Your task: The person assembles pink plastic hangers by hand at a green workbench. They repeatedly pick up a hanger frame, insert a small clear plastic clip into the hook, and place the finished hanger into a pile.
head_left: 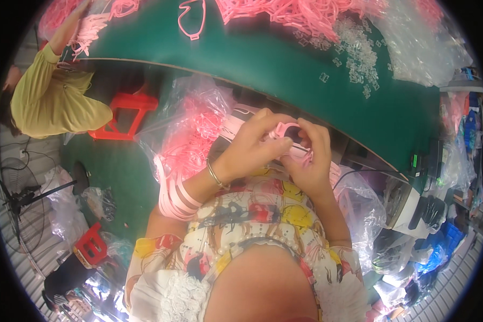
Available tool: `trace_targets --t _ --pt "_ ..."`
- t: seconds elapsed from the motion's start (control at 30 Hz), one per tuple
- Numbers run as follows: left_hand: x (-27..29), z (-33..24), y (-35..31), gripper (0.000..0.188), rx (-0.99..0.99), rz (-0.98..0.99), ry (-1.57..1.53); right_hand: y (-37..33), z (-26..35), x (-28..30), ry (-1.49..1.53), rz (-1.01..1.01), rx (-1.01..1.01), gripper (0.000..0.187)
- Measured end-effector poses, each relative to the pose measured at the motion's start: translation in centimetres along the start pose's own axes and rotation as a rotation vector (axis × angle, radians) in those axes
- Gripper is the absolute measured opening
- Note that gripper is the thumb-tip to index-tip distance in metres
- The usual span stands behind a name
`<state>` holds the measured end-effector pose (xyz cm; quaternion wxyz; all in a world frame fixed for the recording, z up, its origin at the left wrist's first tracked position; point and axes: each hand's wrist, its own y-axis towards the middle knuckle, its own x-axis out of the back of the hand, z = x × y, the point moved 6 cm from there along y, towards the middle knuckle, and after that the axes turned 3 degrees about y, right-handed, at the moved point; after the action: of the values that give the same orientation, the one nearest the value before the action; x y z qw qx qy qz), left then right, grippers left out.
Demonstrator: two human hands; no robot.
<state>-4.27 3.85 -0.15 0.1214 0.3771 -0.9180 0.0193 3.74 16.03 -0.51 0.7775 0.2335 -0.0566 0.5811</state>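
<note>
My left hand (pixel 249 142) and my right hand (pixel 315 158) meet above my lap, close to the table's near edge. Between their fingers is a thin pink strap (pixel 282 129), bent into a small loop and pinched from both sides. Fingers hide part of it, so any small fitting on it cannot be made out. Several pale pink straps (pixel 173 196) hang looped over my left forearm, below a metal bangle (pixel 213 173). More light pink straps (pixel 231 126) lie across my lap behind my left hand.
On the green table (pixel 252 59) are a heap of pink straps (pixel 284 16), a single pink loop (pixel 192 27), and small clear plastic buckles (pixel 357 56). A clear bag of pink strands (pixel 190 142) stands left of my lap. Further left are a red stool (pixel 126 112) and another person (pixel 53 102).
</note>
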Motion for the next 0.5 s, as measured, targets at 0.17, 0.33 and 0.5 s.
trace_targets --t 0.17,0.33,0.5 --pt "0.2 0.8 0.0 0.028 0.051 -0.088 0.077 0.3 0.9 0.1 -0.252 0.030 0.063 0.069" --pt "-1.3 -0.2 -0.2 0.024 -0.051 -0.026 0.249 1.2 2.2 -1.2 -0.449 0.080 0.201 0.060" --pt "0.0 0.4 -0.5 0.023 -0.034 -0.093 0.134 2.5 2.2 -0.4 -0.267 0.196 0.068 0.045"
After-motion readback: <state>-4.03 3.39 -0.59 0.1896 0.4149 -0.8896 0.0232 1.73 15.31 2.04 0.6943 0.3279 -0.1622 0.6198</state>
